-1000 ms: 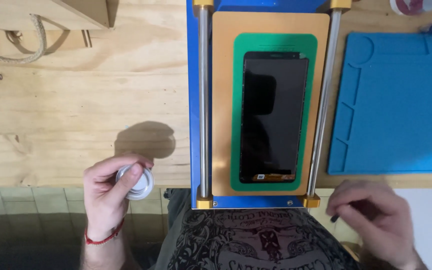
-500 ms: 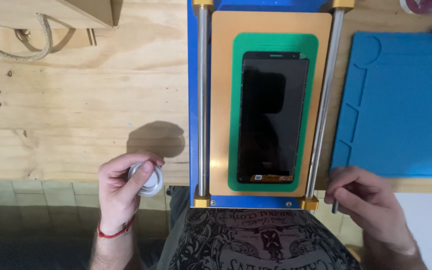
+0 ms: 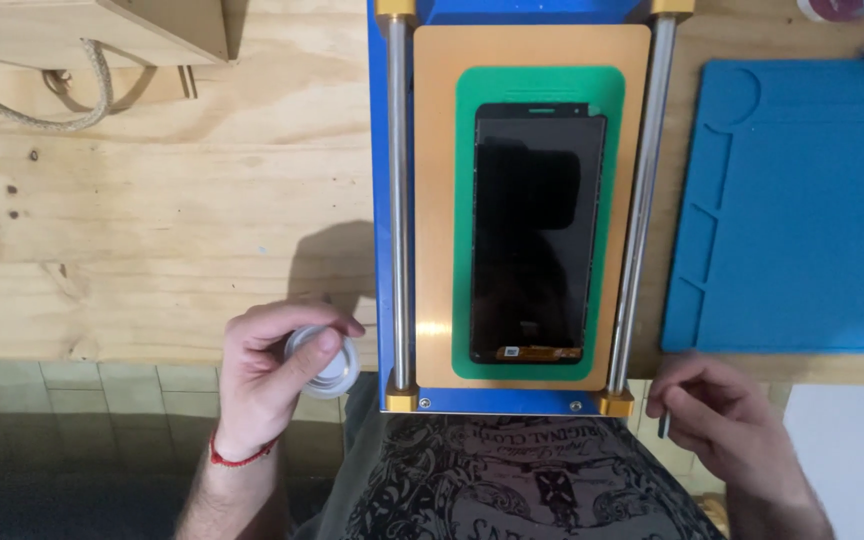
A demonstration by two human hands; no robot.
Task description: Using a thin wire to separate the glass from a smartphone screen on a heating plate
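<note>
A person works at the near edge of a pale wooden workbench (image 3: 152,230), seen from a head-worn camera looking straight down. The left hand (image 3: 272,375) is curled around a small round white spool (image 3: 324,360), the thumb lying across its top and the fingers wrapped beneath, holding it just off the bench's near edge and just beside the near left corner of a blue jig (image 3: 382,200). The right hand (image 3: 727,425) hovers past the near edge, near the jig's near right corner, its fingers drawn together in a pinch on a thin dark tool (image 3: 663,425) that points downward; what kind of tool it is cannot be made out. The jig sits in the middle of the bench, reaching from the far edge of the view to the near edge, with two steel rails (image 3: 399,200) running lengthwise between brass-coloured end blocks. Between the rails lies an orange plate (image 3: 437,150), on it a green mat (image 3: 467,200), and on that mat a dark phone screen (image 3: 537,230), face up, with a small flex strip at its near end. A blue silicone work mat (image 3: 802,200) with moulded compartments lies toward the right edge. At the far left corner stands a wooden box (image 3: 102,25) with a loop of rope (image 3: 62,95) beside it.
</note>
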